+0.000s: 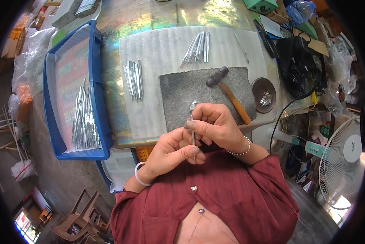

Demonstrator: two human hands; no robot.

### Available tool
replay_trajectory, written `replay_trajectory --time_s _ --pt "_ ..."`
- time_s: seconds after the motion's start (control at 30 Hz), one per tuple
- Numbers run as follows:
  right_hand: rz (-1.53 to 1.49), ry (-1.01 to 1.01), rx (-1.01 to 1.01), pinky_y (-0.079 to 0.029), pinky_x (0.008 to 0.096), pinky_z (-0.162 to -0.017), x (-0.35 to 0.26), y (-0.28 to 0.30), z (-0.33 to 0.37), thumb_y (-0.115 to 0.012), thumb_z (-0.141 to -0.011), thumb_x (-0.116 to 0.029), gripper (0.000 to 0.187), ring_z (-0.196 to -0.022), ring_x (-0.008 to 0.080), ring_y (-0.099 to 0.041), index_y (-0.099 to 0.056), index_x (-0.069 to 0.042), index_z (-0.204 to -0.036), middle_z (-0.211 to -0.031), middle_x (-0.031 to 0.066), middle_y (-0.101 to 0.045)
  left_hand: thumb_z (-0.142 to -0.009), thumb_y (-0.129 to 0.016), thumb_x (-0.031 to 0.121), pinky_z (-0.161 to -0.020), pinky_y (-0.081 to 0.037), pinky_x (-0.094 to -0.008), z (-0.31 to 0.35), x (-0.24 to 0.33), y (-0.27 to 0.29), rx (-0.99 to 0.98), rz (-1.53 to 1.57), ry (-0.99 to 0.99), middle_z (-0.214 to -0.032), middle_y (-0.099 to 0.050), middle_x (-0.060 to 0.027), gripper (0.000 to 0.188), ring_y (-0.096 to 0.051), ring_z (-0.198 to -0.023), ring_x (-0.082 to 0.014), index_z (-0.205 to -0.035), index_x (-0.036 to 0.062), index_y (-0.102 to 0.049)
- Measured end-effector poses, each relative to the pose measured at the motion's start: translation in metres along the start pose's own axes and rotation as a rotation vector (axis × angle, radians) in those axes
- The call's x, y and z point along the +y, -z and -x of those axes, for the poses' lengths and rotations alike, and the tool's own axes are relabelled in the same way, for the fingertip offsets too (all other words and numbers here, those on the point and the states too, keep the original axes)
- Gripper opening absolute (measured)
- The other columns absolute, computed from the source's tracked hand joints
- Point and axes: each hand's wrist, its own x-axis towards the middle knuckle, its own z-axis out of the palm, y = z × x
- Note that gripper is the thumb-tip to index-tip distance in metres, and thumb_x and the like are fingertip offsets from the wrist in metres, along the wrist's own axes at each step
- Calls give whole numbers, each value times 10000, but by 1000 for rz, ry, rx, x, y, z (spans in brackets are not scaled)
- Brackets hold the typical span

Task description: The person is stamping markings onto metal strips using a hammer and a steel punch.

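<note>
My left hand [176, 148] is closed around the lower part of a thin silver metal rod [193, 136], held upright in front of my chest. My right hand [217, 125] pinches the same rod higher up, just below its shiny, wider top end; the exact kind of piece is too small to tell. Beyond my hands lies a dark grey slab [180, 91]. Across its right part rests a hammer [233, 99] with a wooden handle. A small dark round dish [257, 85] with small silver bits in it is right of the slab.
White foam sheet [145, 118] covers the table, bearing two bundles of silver rods [134, 80] [196, 48] and a single thin tool [242, 49]. At left, a blue tray [51, 101] holds many more rods. A white fan [341, 158] stands right, near a black bag [298, 67].
</note>
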Motion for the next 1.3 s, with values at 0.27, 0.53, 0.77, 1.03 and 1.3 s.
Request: replay_trajectory --time_s 0.27,0.53,0.77,1.03,1.3 --pt "85 -34 12 -315 162 -397 2 -8 -9 -561 -906 -69 113 -475 13 -455 -525 -7 -818 -627 24 -578 -931 -526 86 -662 -536 -253 3 -1 7 -1 15 -19 -900 -645 -122 93 -658 -780 -167 -901 8 -485" --pt "149 -86 2 -318 163 -398 0 -18 -22 -561 -904 -67 108 -478 16 -466 -532 -7 -818 -613 12 -565 -928 -526 77 -688 -550 -284 8 1 19 -35 108 -15 -972 -622 -146 92 -661 -793 -194 -948 -6 -492" --pt "132 -137 28 -328 167 -409 3 -24 -31 -566 -909 -86 119 -492 22 -472 -536 -5 -827 -612 2 -545 -925 -531 81 -710 -559 -312 10 3 29 -51 217 13 -897 -633 -137 97 -661 -781 -205 -943 -7 -492" --pt "118 -109 12 -317 170 -421 4 -25 -31 -552 -915 -83 102 -484 15 -428 -549 -2 -853 -630 2 -552 -919 -545 70 -672 -528 -260 11 4 30 -12 63 -90 -855 -639 -88 88 -643 -749 -145 -944 -4 -504" --pt "63 39 53 -322 167 -439 5 -18 -26 -523 -921 -54 85 -485 12 -413 -575 9 -943 -648 2 -542 -902 -559 44 -658 -515 -251 16 8 20 232 109 -188 -802 -621 -76 132 -621 -704 -133 -1003 9 -480"
